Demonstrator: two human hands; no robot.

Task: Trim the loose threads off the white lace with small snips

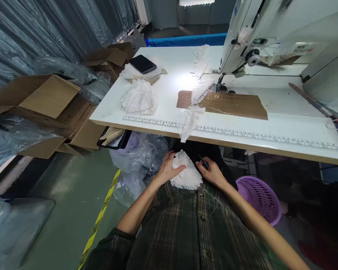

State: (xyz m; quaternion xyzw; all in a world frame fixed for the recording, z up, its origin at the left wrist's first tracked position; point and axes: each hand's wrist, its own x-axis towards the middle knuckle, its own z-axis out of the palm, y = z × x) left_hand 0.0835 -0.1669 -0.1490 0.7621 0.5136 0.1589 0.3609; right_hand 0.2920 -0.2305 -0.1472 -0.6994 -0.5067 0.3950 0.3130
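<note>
White lace piece [187,176] lies on the lap [224,165], below the front edge of the surface [170,82]. Left hand [168,169] is loosely spread, thumb across the lace; whether it pinches cannot be told. Right hand [212,172] is curled around a small dark tool [204,162], just beside the lace. Lace strip [200,92] runs past the sewing machine [273,26] to the front edge. Lace pile [140,98] sits near the front-left corner; smartphone [142,64] behind, near the left edge.
</note>
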